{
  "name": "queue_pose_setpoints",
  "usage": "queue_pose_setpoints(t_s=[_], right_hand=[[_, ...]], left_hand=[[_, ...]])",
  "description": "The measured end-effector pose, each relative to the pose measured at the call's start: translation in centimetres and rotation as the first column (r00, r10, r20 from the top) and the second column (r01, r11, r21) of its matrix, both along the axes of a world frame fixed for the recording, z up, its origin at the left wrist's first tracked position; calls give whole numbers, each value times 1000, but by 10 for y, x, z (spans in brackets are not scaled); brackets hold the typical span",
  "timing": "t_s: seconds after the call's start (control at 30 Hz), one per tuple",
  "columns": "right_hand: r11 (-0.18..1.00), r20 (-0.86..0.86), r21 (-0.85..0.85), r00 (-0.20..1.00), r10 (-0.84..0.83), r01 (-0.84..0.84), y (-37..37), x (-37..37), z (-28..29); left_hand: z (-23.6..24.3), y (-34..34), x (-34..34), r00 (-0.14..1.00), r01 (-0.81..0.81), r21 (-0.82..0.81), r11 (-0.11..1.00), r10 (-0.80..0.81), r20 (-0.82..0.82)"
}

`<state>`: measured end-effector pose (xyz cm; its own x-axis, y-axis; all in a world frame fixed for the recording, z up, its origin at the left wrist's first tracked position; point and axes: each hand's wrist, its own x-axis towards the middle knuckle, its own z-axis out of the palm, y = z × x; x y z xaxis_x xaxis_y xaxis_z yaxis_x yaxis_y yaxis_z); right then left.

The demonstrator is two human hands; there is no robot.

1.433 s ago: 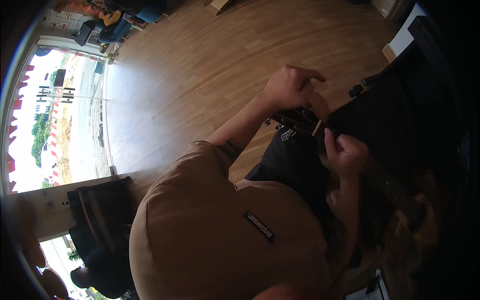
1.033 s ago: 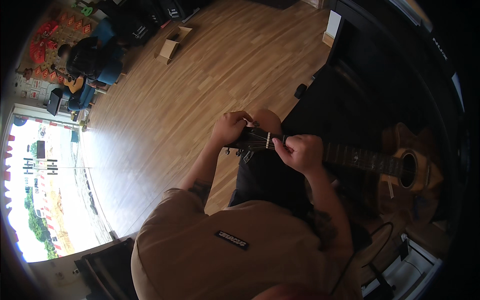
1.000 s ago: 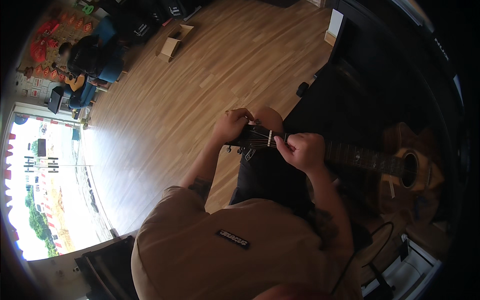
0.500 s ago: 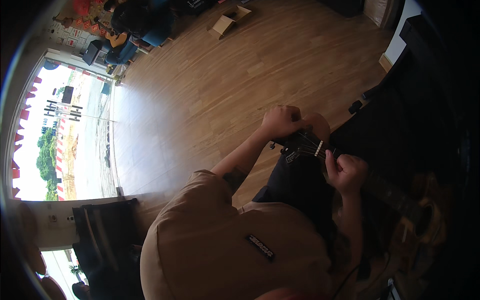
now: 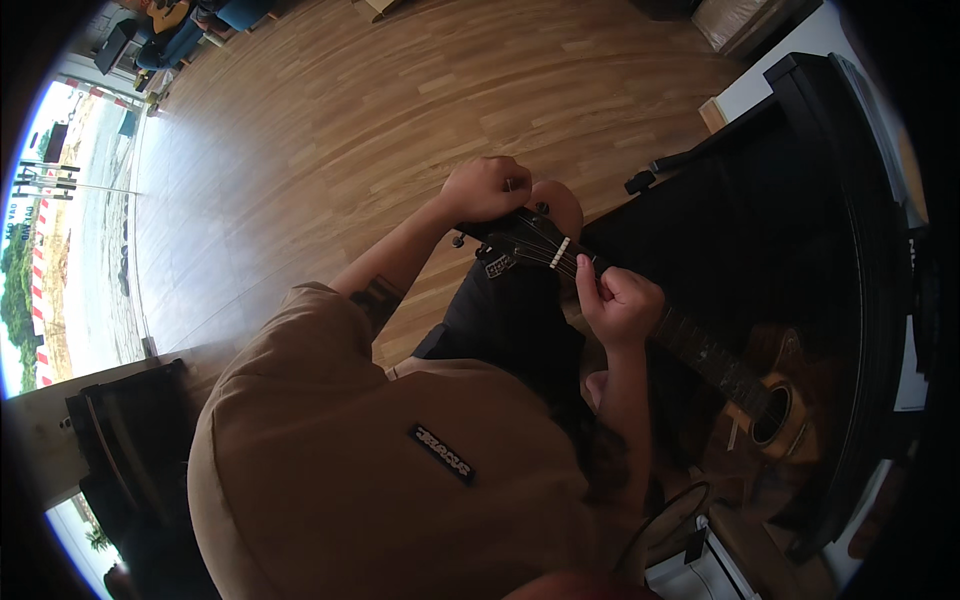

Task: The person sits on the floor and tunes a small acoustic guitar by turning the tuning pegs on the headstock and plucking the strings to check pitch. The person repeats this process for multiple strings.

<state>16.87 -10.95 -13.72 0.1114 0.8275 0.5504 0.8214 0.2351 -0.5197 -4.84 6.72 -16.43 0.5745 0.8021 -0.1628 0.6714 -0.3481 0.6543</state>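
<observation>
An acoustic guitar (image 5: 700,352) slants across my lap, its dark headstock (image 5: 522,240) by my knee and its pale body low at the right. My left hand (image 5: 488,190) is closed at the far edge of the headstock, beside a tuning peg (image 5: 541,208); what its fingers pinch is hidden. Just below the white nut (image 5: 560,252), my right hand (image 5: 622,303) lies over the neck with fingers curled in and thumb stretched toward the nut. Whether it grips a string cannot be made out. Thin strings run over the headstock.
A large black piece of furniture (image 5: 800,90) stands close on the right. Black upholstered-looking cases (image 5: 130,420) are at the left, near a bright glass front. Far back, a person sits with another guitar (image 5: 168,14), and a cardboard box (image 5: 375,8) lies on the wooden floor.
The view has swung, so everything sits further left and higher in the picture. Both hands keep their places at the headstock and upper neck. More of the guitar body shows.
</observation>
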Motion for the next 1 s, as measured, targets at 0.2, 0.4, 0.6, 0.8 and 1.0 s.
queue_pose_setpoints(t_s=[0.2,0.4,0.6,0.8,1.0], right_hand=[[1000,28,27,1000,14,-14,2,-1,4],[999,-1,30,1000,23,-23,2,-2,7],[1000,-16,12,1000,11,-11,-2,-3,2],[1000,12,24,1000,-1,1,2,-3,2],[999,49,34,999,9,-10,3,-1,4]], left_hand=[[2,-2,-2,989,-124,-86,989,130,76],[46,-13,11,930,-221,493,841,30,366],[80,-13,21,878,-301,517,801,21,478],[46,-4,16,843,-302,431,851,28,537],[172,-42,1,235,-312,526,791,-473,849]])
